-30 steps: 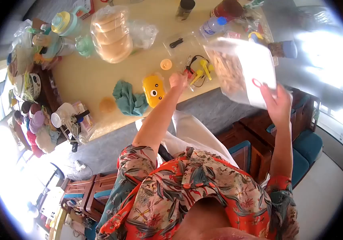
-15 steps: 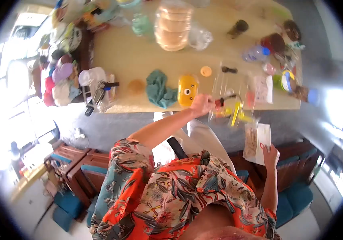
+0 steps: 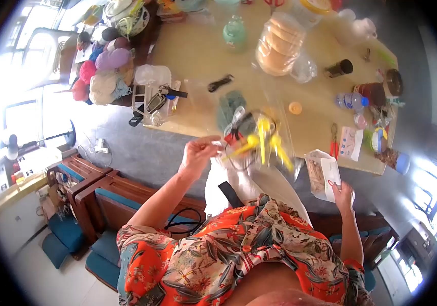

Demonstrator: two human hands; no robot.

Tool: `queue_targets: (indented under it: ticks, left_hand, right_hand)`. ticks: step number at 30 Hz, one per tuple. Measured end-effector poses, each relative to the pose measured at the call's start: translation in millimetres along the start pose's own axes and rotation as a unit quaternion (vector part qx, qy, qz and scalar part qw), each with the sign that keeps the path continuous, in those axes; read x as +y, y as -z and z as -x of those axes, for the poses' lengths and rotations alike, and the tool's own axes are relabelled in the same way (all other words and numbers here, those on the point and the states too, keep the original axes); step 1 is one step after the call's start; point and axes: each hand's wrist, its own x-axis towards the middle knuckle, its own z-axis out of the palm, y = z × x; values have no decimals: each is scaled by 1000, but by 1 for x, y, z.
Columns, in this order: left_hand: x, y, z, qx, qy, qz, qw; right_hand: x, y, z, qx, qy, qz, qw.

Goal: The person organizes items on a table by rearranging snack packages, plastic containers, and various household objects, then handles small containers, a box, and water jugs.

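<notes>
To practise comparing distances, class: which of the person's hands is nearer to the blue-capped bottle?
Right. The right hand is almost straight below the bottle in the picture; the left hand is lower and well off to the left.

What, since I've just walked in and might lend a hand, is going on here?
Someone at a table has both hands full. The left hand holds a clear pack with yellow pieces in it, in front of the table's near edge. The right hand holds a bag with brownish contents, off to the right. The scissors lie on the table, untouched.
</notes>
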Motion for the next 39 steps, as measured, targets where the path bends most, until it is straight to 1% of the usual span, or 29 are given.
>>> queue_targets:
  ticks: [3, 4, 7, 10, 11, 12, 15, 19, 22, 25, 28, 34, 37, 39]
  left_hand:
    - [29, -1, -23, 103, -7, 86, 991]
    - [34, 5, -36, 101, -25, 89, 991]
    - [52, 14, -80, 119, -84, 131, 981]
    - [69, 14, -132, 131, -129, 247, 952]
    - [75, 12, -146, 143, -126, 274, 943]
    - [83, 9, -157, 155, -124, 301, 933]
    - [93, 6, -192, 191, -111, 373, 901]
    - [96, 1, -227, 212, -102, 451, 861]
    - [98, 0, -251, 234, -102, 443, 859]
    - [103, -5, -266, 260, -102, 435, 856]
    - [110, -14, -275, 271, -96, 425, 858]
    - [109, -20, -282, 287, -83, 437, 848]
    - [104, -14, -289, 290, -70, 461, 836]
    - [98, -14, -291, 288, -66, 473, 830]
  right_hand:
    - [-14, 2, -11, -22, -22, -14, 999]
    - [-19, 4, -13, -12, -4, -5, 1000]
    - [-24, 5, -17, -27, 12, 31, 999]
    - [-38, 8, -19, -59, -14, 20, 998]
    - [-43, 10, -19, -73, -27, 17, 997]
    - [-43, 8, -18, -64, -16, 13, 998]
    - [-55, 11, -18, -97, -55, 55, 992]
    - [-55, 1, -11, -22, -35, -22, 999]
    - [-47, -7, -9, -48, -60, 44, 996]
    - [-43, -12, -5, -31, -37, 58, 997]
    - [-45, -14, -3, -22, -40, 37, 998]
    - [-54, -15, -1, -44, -97, 29, 994]
    - [-54, -18, 3, -15, -69, 19, 997]
    - [-50, -20, 6, -16, -67, 21, 997]
